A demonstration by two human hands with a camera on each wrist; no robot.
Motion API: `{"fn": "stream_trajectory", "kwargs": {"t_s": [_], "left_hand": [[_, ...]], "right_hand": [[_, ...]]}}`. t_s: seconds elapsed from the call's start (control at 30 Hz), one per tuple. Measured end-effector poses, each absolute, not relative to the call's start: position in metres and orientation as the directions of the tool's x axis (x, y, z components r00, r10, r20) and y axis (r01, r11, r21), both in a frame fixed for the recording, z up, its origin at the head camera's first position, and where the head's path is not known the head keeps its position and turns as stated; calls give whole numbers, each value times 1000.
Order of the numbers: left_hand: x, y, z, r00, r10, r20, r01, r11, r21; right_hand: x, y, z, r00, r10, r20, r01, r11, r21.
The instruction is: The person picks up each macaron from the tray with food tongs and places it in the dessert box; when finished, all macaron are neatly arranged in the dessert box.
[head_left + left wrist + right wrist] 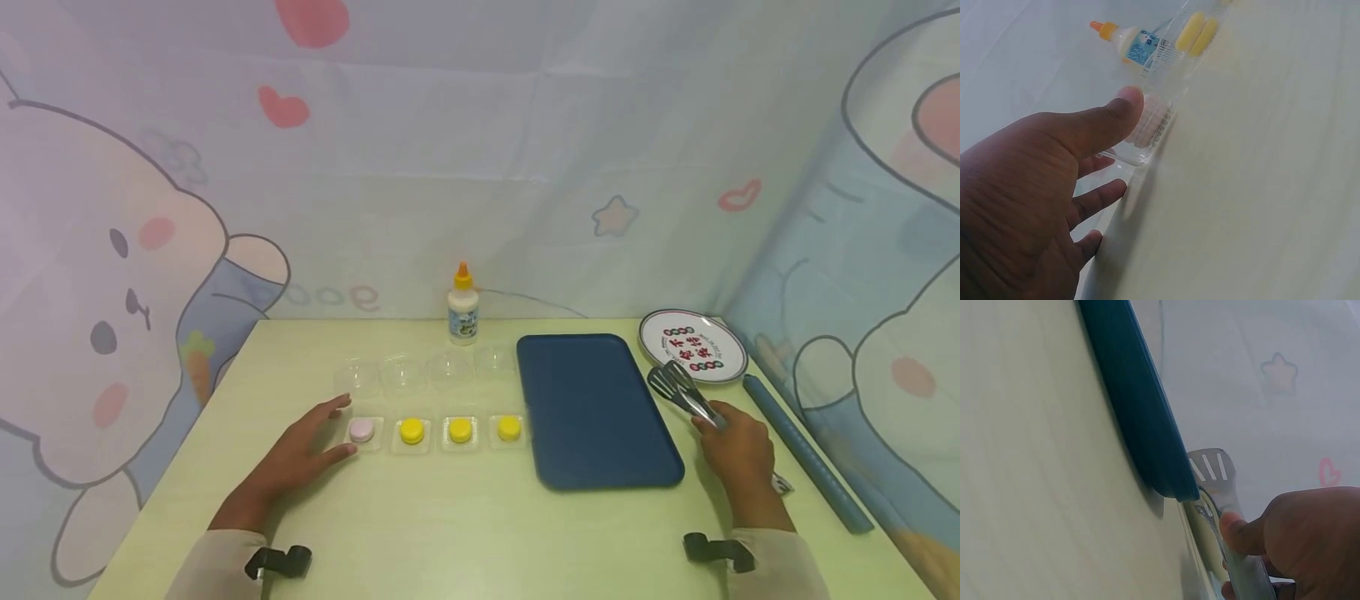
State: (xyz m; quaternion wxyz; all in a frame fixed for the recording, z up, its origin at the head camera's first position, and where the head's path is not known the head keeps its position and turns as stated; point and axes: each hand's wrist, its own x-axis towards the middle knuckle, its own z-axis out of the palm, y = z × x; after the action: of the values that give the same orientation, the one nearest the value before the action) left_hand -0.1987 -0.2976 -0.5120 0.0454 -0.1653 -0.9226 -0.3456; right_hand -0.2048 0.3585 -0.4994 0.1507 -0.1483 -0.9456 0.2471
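Note:
My left hand point(303, 446) reaches toward a pink macaron point(362, 430) in a square clear plastic holder, at the left end of a row. Its fingers are spread and relaxed; whether thumb or fingers touch the holder I cannot tell. In the left wrist view the thumb overlaps the holder point(1138, 153). Three yellow macarons point(412, 431) sit to the right, each in its own holder. My right hand point(738, 447) grips slotted metal tongs point(693, 402) by the handles. The tongs' heads point toward the back, between a tray and a plate.
A dark blue tray point(600, 417) lies right of the macarons. Behind it to the right is a white plate point(720, 350) with red lettering. A dark cylindrical roll point(810, 458) lies along the right edge. Several clear dome lids point(405, 375) and a glue-like bottle point(462, 312) stand toward the back.

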Motion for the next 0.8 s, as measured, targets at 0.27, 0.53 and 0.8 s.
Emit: {"fn": "stream_trajectory", "kwargs": {"t_s": [0.27, 0.53, 0.8], "left_hand": [[-199, -297, -511, -939, 276, 207, 344, 707, 618], [-201, -297, -513, -941, 277, 194, 337, 718, 609], [-202, -299, -515, -940, 276, 201, 341, 718, 607]], "right_hand": [[-206, 359, -501, -918, 341, 201, 200, 839, -507], [-207, 362, -500, -926, 332, 181, 203, 840, -503], [-208, 360, -501, -929, 339, 149, 224, 835, -503]]}}
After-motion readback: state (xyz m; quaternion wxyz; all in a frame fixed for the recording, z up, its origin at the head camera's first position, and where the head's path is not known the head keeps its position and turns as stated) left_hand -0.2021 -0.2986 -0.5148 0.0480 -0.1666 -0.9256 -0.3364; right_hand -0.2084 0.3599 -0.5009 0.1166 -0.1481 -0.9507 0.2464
